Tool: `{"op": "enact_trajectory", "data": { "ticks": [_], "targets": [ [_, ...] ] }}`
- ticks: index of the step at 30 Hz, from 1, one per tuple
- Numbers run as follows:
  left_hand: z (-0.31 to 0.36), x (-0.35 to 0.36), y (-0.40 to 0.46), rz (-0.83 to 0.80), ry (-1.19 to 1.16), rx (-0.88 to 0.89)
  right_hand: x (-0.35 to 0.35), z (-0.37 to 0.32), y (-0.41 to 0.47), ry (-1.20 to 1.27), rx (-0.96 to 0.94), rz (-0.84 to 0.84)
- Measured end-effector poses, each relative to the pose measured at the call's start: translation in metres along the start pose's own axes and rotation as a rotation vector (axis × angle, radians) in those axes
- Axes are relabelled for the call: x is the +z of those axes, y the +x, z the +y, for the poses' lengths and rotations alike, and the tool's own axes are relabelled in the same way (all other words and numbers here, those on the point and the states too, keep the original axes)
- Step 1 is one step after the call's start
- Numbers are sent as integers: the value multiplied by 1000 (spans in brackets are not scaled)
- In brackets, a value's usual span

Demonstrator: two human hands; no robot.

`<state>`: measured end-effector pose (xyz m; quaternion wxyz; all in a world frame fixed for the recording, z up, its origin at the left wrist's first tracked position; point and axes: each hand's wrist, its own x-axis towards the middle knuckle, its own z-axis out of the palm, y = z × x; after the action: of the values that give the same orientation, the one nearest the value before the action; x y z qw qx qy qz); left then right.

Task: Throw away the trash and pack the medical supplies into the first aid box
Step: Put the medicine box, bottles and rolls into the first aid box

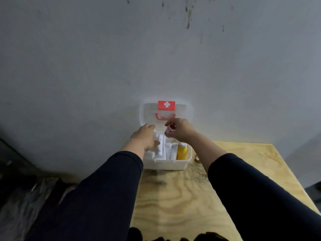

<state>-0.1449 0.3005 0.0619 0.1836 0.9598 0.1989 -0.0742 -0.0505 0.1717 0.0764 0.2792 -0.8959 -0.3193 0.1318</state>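
Note:
A white first aid box [166,165] stands open at the far left corner of the table, its clear lid [182,112] with a red cross label leaning back against the wall. Inside lie white packets [160,148], white rolls [171,150] and a yellow bottle [181,152]. My left hand [145,136] rests on the box's left rim, fingers fairly straight, thumb by the packets. My right hand [180,130] hovers over the box's back part and pinches a small clear vial with a red end [169,130].
The plywood table [182,197] reaches toward me and to the right, its right edge running down the frame. A grey wall stands just behind the box. Dark floor and clutter lie left of the table. A small brownish thing [197,158] sits right of the box.

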Motion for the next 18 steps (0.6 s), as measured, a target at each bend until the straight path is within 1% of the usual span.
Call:
{"op": "enact_trajectory", "data": {
  "ticks": [2,4,6,9,12,14,18],
  "targets": [
    [-21,6,-5,3,-44,-43,21,-13,8,13,-11,-35],
    [-40,13,-8,-29,-136,-72,41,-24,16,12,-22,-52],
    [-51,21,-9,-75,-243,-75,59,-30,25,-31,-31,-41],
    [-64,36,-1,-116,-333,-61,80,-34,37,-98,-26,-26],
    [-68,44,3,-164,-377,-51,95,-33,46,-168,-26,-13],
    [-70,45,1,-163,-374,-39,104,-33,50,-188,-19,5],
    [-73,45,0,-193,-360,-41,105,-41,52,-128,-6,49]
  ]
}}
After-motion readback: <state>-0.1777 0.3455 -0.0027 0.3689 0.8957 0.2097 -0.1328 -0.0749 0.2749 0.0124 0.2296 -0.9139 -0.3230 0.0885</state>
